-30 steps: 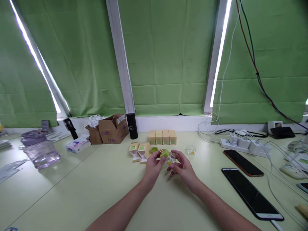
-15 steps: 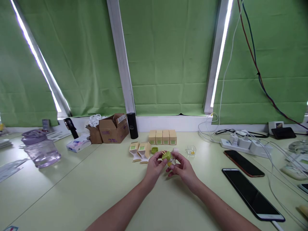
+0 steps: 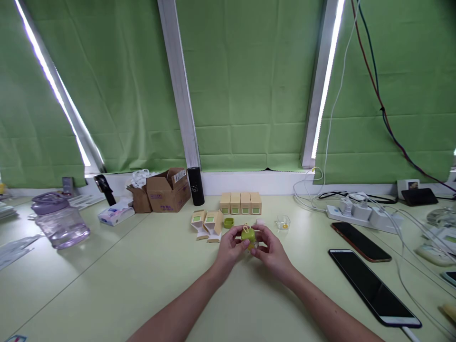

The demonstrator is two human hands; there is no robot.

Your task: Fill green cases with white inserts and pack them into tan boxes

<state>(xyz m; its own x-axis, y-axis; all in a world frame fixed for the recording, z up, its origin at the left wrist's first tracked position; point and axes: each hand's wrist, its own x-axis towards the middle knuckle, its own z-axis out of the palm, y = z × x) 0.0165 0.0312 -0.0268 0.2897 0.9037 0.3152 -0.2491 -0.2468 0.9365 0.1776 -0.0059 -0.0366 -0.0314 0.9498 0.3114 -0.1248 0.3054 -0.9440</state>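
Observation:
Between my two hands is a small container with a green lid (image 3: 248, 234), a pale cord loop on its top and something yellow low down. My left hand (image 3: 231, 247) is closed on its left side, thumb against the lid. From the right, the fingers of my right hand (image 3: 270, 247) grip the container's lower part, which they mostly hide. Just behind my hands lie another green lid (image 3: 228, 222) and a small pale pink piece (image 3: 260, 222). A clear little cup (image 3: 283, 222) with a yellow bit inside stands to the right.
Two opened small cartons (image 3: 213, 223) lie left of my hands, with a row of several closed cartons (image 3: 235, 203) behind. A cardboard box (image 3: 169, 192), black cylinder (image 3: 196, 186) and water bottle (image 3: 60, 221) stand left. Phones (image 3: 374, 287) and a power strip (image 3: 363, 215) with cables lie right.
The green lid has gone from tilted to upright and sits over the clear part, which showed more before. My hands have come slightly closer together.

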